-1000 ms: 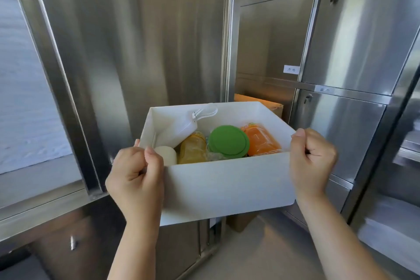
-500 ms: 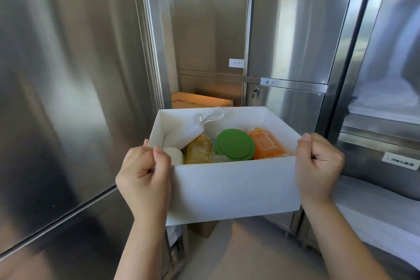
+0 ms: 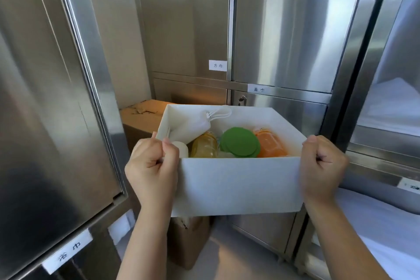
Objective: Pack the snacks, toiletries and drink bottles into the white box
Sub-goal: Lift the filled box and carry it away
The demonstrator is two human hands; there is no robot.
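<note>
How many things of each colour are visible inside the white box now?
White: 2, pouch and round item
Yellow: 1, yellow bottle
Green: 1, green lid
Orange: 1, orange bottle
Total: 5 visible in the white box

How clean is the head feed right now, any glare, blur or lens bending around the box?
Head view: the white box and the green lid inside it read sharp. Glare streaks the steel cabinet doors. The right hand looks slightly smeared at its edge, the left hand crisper. The wide lens bows the door frame at left.
</note>
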